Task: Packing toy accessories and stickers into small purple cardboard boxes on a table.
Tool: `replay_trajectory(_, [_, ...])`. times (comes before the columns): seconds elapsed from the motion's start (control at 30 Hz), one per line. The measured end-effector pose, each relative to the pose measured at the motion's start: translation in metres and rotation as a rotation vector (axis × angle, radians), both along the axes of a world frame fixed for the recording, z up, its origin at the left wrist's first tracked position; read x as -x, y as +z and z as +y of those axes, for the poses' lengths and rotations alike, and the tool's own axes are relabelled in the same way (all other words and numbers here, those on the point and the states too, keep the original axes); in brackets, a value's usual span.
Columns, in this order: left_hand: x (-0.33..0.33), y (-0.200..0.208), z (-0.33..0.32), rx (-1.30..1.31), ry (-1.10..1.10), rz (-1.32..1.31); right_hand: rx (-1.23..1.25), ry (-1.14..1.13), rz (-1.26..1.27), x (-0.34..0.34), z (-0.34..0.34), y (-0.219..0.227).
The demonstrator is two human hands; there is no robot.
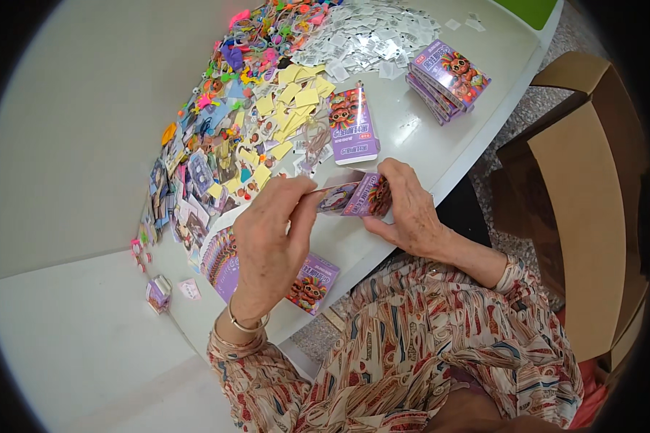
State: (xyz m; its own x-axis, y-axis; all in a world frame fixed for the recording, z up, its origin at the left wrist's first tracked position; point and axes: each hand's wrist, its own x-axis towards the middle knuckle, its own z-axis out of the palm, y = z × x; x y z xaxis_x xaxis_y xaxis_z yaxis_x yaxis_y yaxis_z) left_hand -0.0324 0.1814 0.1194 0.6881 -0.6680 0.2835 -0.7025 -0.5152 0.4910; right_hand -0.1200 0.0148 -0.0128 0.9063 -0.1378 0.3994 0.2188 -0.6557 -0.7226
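Over the near edge of the table, my right hand (410,209) grips a small purple cardboard box (372,196) printed with cartoon figures. The end of the box toward my left hand stands open. My left hand (273,242) pinches a picture card (335,198) at that end, and the card lies partly against the box; how far it reaches inside is hidden. Beneath my left wrist are a fanned stack of purple cards (221,260) and another purple box (315,283). Just beyond my hands lies a flat purple box (352,124).
Several stacked purple boxes (449,78) stand at the far right. Heaps of yellow paper pieces (293,97), white packets (368,32), colourful trinkets (231,58) and picture cards (198,173) cover the far left side. An open cardboard carton (581,173) stands right of the table.
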Motion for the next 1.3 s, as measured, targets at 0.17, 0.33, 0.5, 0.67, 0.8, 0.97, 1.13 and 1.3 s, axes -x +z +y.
replay_trajectory(0.17, [0.001, -0.011, -0.001, 0.03, 0.072, -0.076, 0.068, 0.017, -0.014, 0.002, 0.004, 0.007])
replay_trajectory(0.33, [0.001, -0.012, -0.017, -0.14, -0.051, -0.337, 0.05, 0.005, -0.039, 0.002, 0.002, 0.005])
replay_trajectory(0.5, [0.005, -0.035, -0.022, -0.005, 0.017, -0.07, -0.009, -0.03, -0.055, 0.002, 0.001, 0.006])
replay_trajectory(0.67, [0.009, -0.051, -0.022, -0.015, -0.082, -0.189, -0.065, -0.054, -0.091, -0.002, 0.0, -0.002])
replay_trajectory(0.8, [0.015, -0.065, -0.03, -0.037, -0.076, -0.161, -0.01, -0.066, -0.036, -0.002, -0.001, 0.0])
replay_trajectory(0.97, [0.024, -0.075, -0.03, 0.027, 0.019, 0.127, -0.003, 0.013, 0.025, -0.01, -0.005, 0.005])
replay_trajectory(1.13, [0.03, -0.078, -0.024, 0.18, 0.016, 0.154, -0.032, 0.022, -0.005, -0.013, -0.009, 0.003])
replay_trajectory(1.3, [0.028, -0.082, -0.007, 0.251, 0.148, 0.24, -0.05, 0.035, 0.007, -0.016, -0.019, 0.01])
